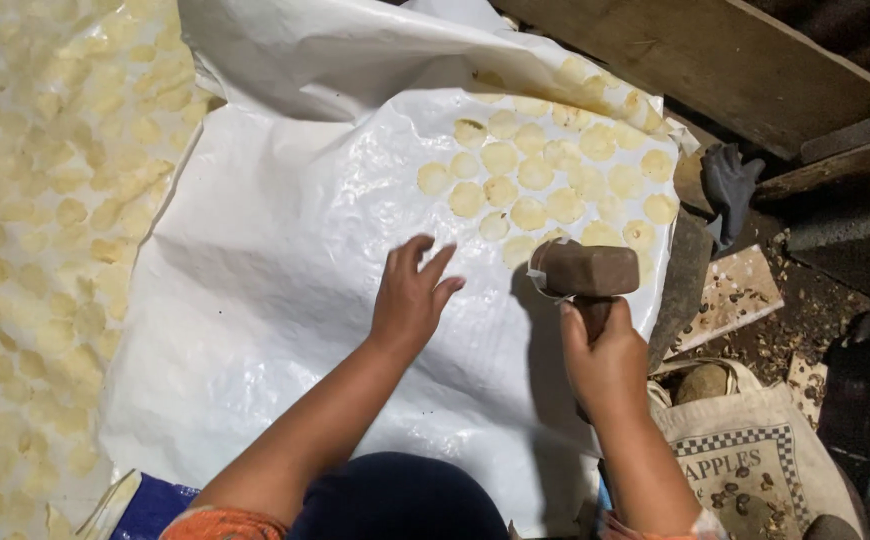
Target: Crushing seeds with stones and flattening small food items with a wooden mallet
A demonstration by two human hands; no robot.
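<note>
White plastic sheet [285, 290] holds our pale flattened discs [545, 180] only at its far corner — most lies bare — our right hand [605, 360] clamped on the wooden mallet [587, 272], left hand [413, 295] spread flat, empty.

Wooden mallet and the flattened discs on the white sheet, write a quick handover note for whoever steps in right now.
Right hand grips the wooden mallet by its handle, head raised over the white plastic sheet.
Left hand is open, fingers spread, on or just above the sheet beside the mallet.
Done: a cluster of pale flattened discs covers the sheet's far right part.
Left: the near and left parts of the sheet are bare.
</note>
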